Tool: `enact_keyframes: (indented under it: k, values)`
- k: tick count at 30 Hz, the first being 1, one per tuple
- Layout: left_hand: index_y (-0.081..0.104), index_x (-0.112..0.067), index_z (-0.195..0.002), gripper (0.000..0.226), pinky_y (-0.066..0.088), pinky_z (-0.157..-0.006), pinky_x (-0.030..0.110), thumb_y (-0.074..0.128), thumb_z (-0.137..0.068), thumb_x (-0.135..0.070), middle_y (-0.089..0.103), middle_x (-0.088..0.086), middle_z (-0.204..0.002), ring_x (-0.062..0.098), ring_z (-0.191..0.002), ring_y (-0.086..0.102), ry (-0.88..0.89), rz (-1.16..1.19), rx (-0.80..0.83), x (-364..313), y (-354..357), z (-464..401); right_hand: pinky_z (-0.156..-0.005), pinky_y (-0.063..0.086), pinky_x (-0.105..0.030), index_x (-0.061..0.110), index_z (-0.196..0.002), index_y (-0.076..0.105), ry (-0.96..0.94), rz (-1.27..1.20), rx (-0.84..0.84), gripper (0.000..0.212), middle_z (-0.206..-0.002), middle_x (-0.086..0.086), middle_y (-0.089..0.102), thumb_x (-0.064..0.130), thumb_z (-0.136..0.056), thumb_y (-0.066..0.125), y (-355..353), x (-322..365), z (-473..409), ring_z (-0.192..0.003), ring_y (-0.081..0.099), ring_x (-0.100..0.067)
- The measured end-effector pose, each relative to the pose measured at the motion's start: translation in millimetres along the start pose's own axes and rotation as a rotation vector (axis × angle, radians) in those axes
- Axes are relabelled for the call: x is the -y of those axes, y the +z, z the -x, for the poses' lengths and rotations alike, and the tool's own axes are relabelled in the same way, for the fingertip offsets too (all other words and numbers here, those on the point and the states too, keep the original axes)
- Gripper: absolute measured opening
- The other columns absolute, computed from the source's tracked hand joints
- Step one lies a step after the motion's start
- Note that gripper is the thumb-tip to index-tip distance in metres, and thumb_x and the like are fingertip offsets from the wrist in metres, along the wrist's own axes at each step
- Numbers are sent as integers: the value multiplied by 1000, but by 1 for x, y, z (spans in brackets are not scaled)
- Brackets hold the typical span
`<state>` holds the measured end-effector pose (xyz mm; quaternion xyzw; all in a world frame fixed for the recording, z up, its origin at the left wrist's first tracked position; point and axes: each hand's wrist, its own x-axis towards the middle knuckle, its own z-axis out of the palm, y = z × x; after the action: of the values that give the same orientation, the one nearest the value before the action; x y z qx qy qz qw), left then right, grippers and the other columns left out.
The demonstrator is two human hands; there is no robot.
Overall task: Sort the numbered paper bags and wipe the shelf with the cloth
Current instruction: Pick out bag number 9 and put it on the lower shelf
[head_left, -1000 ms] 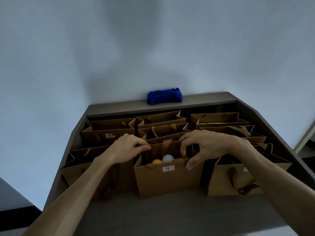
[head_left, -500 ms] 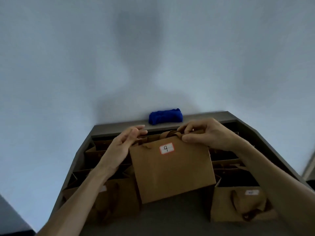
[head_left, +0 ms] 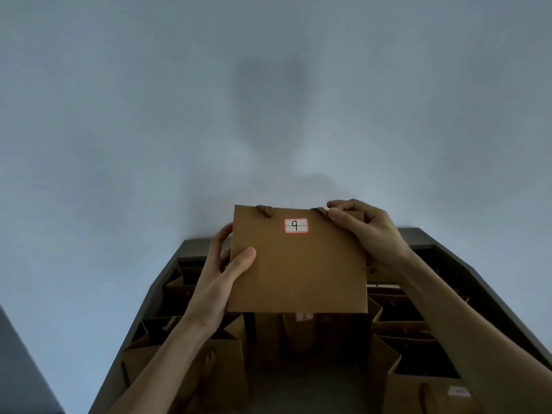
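I hold a brown paper bag labelled 9 [head_left: 298, 264] up in the air above the shelf [head_left: 490, 282]. My left hand [head_left: 227, 270] grips its left edge, thumb on the front face. My right hand [head_left: 364, 231] pinches its top right corner near the handle. Behind and below it stands a bag labelled 2 [head_left: 301, 333]. Several more brown bags stand in rows on the shelf, one at the left [head_left: 185, 366] and one with a white label at the lower right [head_left: 430, 392]. The blue cloth is hidden behind the raised bag.
The shelf is a dark grey ledge against a pale wall [head_left: 268, 115]. A bare strip of shelf [head_left: 313, 392] lies at the front between the left and right bags. A dark edge [head_left: 18, 369] shows at the lower left.
Both hands have lifted bag 9 out of the front row and raised it higher. It now covers the blue cloth, and my left hand has moved onto its left edge.
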<state>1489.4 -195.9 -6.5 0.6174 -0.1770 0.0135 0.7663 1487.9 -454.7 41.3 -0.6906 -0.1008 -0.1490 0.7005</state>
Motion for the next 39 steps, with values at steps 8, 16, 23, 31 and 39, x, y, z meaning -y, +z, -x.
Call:
enact_keyframes:
  k: [8, 16, 23, 31, 39]
  values:
    - [49, -37, -132, 60, 57, -71, 40, 69, -75, -36, 67, 1, -117, 25, -101, 68, 4, 112, -168, 0, -11, 9, -82, 59, -44, 41, -137, 40, 96, -105, 119, 61, -123, -4, 63, 48, -84, 69, 15, -16, 10, -100, 70, -21]
    - [51, -33, -131, 79, 58, -66, 37, 83, -60, -49, 69, 1, -114, 22, -96, 70, 19, 143, -271, 0, -21, 30, -78, 59, -42, 38, -143, 34, 199, -211, 236, 79, -128, -8, 61, 39, -75, 74, 40, -35, 23, -102, 71, -26]
    - [48, -33, -133, 48, 58, -68, 38, 59, -86, -37, 64, 3, -120, 22, -98, 69, 7, 139, -214, -3, -36, 39, -84, 58, -47, 38, -140, 37, 175, -197, 152, 77, -129, -8, 59, 38, -74, 76, 55, -37, 44, -102, 70, -27]
    - [47, -46, -124, 48, 58, -74, 44, 63, -80, -51, 63, -3, -120, 22, -103, 67, -42, 115, -28, 3, -50, 51, -74, 58, -38, 34, -139, 41, 155, -225, -32, 66, -125, -8, 64, 27, -82, 73, 67, -33, 99, -102, 70, -26]
    - [41, -49, -129, 92, 57, -76, 41, 78, -48, -72, 59, -9, -123, 19, -106, 65, -121, 158, 232, 27, -39, 81, -70, 59, -37, 37, -141, 37, 164, -94, -262, 72, -124, -7, 63, 32, -82, 76, 63, -28, 185, -97, 72, -25]
